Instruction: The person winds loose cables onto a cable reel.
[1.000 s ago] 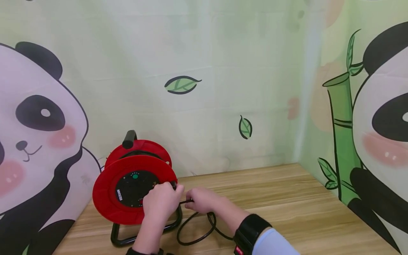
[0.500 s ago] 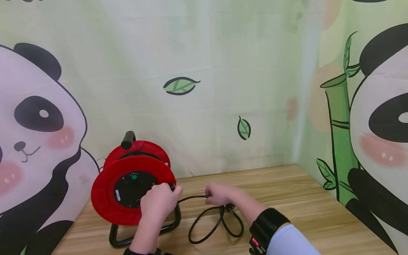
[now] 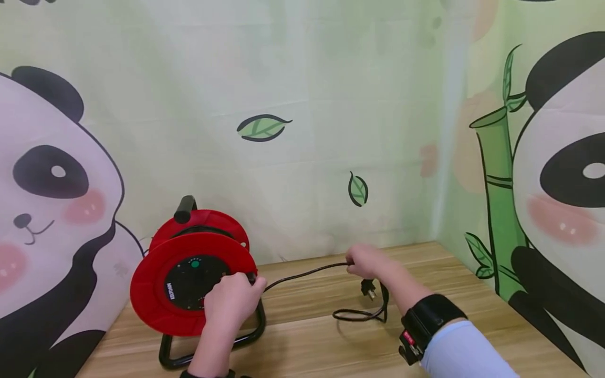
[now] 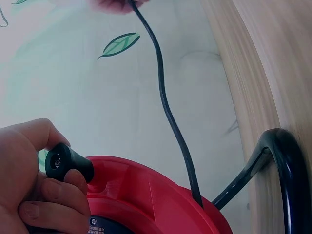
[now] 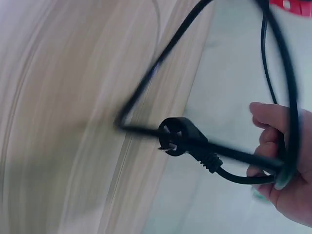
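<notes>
A red cable reel (image 3: 147, 296) with a black centre panel stands at the left of the head view. My left hand (image 3: 231, 303) grips the black crank knob (image 4: 73, 163) on its rim, fingers curled round it in the left wrist view. Black cable (image 3: 304, 273) runs from the reel across to my right hand (image 3: 370, 261), which holds it well to the right. Below that hand the cable hangs in a loop. The black plug (image 5: 175, 136), its metal pins showing, dangles beside the fingers in the right wrist view.
The reel rests on a black tubular stand (image 3: 170, 362) on a wood-grain table (image 3: 312, 352). Behind the table hangs a pale green backdrop (image 3: 302, 157) printed with pandas, leaves and bamboo. A black carry handle (image 3: 185, 209) tops the reel.
My right hand has moved right and away from the reel, drawing out a longer stretch of cable. The loop and plug have moved with it. My left hand stays at the knob.
</notes>
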Tool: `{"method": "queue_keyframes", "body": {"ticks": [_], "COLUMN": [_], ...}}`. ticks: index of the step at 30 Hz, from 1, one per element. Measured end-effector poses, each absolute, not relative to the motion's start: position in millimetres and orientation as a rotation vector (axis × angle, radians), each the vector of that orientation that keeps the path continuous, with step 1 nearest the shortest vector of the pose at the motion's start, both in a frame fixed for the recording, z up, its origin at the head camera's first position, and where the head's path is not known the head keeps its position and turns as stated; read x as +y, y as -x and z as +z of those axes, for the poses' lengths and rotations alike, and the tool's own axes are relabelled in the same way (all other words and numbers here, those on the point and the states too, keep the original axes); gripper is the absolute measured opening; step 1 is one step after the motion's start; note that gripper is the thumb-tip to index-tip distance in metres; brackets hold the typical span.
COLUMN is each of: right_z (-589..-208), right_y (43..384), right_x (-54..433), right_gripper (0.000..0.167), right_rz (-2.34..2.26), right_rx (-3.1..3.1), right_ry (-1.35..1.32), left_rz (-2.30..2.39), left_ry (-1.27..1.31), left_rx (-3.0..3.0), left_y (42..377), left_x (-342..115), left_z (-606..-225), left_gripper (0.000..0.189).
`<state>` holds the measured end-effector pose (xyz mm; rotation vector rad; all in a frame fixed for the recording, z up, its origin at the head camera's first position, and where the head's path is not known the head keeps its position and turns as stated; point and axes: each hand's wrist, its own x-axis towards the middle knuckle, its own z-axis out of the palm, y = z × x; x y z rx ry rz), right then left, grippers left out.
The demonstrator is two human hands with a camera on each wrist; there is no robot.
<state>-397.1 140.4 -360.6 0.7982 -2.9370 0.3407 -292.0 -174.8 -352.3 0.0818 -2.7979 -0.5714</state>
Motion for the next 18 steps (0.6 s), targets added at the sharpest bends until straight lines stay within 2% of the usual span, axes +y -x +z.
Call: {"method": "queue_keyframes", "body": {"ticks": [7,18], "right_z": [-362,-365], "right_y": [399,400], "right_x": [187,209], "right_gripper": [0.052,0.055], "right_rz": [0.407,0.355], "right_rx": [-2.862,-2.893], "right_ry": [-0.723,-0.664], "left_rz": [-0.573,-0.583], "left_ry": [-0.083,-0.079], "left_rx": [-2.813,-2.826], "left_y": [291,291], "left_x": [-177,-176], "left_z": [-353,-353], "left_gripper": [0.049,0.049]}}
